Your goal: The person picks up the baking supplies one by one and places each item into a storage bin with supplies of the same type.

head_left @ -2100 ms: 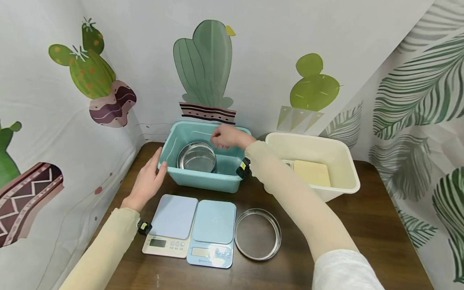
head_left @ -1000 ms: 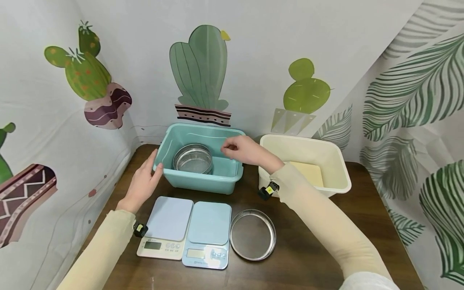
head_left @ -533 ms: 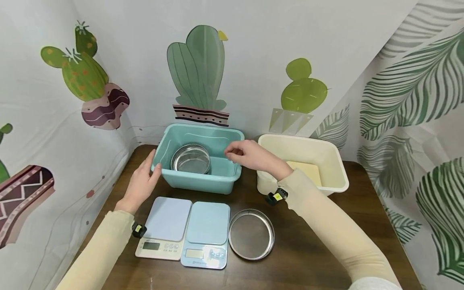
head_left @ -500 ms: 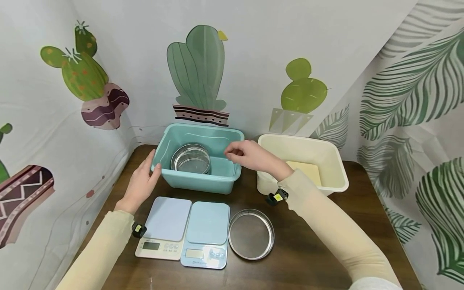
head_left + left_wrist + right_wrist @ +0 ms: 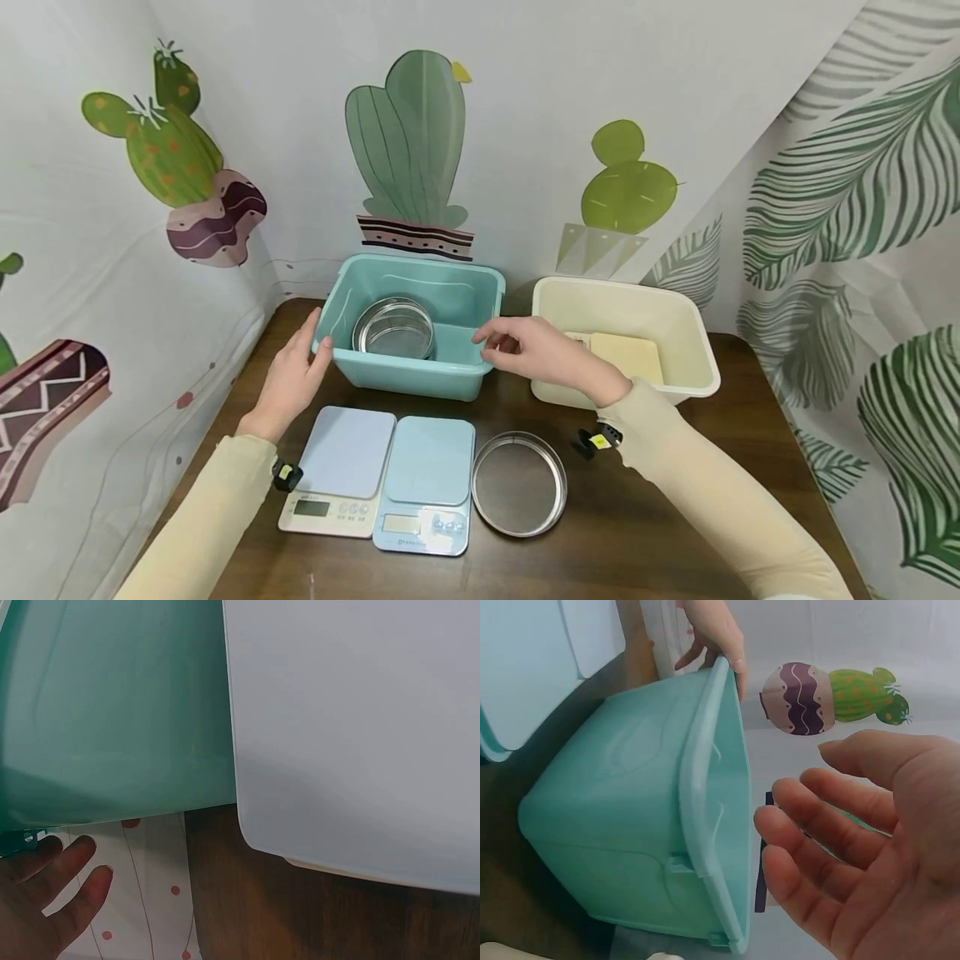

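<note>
1. Left hand point(image 5: 288, 379) touches the left front corner of the teal tub point(image 5: 408, 379), its fingers relaxed and spread, gripping nothing.
2. Right hand point(image 5: 540, 352) hovers by the tub's right end, fingers loosely bent, holding nothing.
3. Round metal sieves point(image 5: 393, 331) sit inside the tub's left half, between the hands, nearer the left one.
4. Nearer the person lie a pale scale point(image 5: 348, 450), a blue scale point(image 5: 431, 460) and another sieve point(image 5: 519, 485).
</note>
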A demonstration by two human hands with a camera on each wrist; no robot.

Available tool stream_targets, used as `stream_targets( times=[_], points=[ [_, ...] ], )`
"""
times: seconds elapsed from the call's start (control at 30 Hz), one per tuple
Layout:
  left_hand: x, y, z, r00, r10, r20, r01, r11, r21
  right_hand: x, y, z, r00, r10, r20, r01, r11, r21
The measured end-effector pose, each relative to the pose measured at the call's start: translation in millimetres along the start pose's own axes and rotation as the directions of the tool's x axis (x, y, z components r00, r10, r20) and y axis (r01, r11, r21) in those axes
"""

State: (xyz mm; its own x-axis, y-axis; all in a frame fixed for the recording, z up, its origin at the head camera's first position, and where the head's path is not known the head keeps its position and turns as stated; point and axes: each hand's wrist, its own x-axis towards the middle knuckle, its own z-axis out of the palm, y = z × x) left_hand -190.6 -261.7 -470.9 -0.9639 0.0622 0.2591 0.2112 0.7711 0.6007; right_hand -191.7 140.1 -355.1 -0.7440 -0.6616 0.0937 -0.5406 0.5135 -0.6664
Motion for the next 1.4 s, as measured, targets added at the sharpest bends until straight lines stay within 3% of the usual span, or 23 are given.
stream_targets(
  times=[0.23,0.47,0.9,1.03,1.2,1.4],
  points=[
    [0.2,0.2,0.5,1.0,0.003,-0.004,-0.003,1.0,-0.001,-24.8,0.9,8.2,0.998,-0.028,-0.05,0.028,1.0,-0.006],
    [0.3,0.5,0.9,1.0,0.003,-0.005,-0.003,1.0,0.002,-52.3,1.7,15.8,0.992,-0.086,-0.097,0.078,0.994,-0.078],
    [2.7,0.9,-0.4,0.998,0.041,-0.043,-0.042,0.999,-0.012,-105.9,27.2,42.7,0.993,-0.073,-0.097,0.058,0.987,-0.15],
    [3.9,2.1,-3.1,0.996,0.061,-0.066,-0.061,0.998,-0.004,-120.1,36.9,55.4,0.992,-0.034,-0.118,0.015,0.987,-0.16],
    [3.2,3.8,-5.4,0.996,0.05,-0.08,-0.051,0.999,-0.001,-133.4,51.2,72.5,0.988,-0.015,-0.157,-0.024,0.969,-0.247],
    [3.1,5.9,-5.2,0.996,0.047,-0.081,-0.048,0.999,-0.012,-144.7,70.3,96.8,0.98,-0.081,-0.183,0.007,0.927,-0.376]
  ],
)
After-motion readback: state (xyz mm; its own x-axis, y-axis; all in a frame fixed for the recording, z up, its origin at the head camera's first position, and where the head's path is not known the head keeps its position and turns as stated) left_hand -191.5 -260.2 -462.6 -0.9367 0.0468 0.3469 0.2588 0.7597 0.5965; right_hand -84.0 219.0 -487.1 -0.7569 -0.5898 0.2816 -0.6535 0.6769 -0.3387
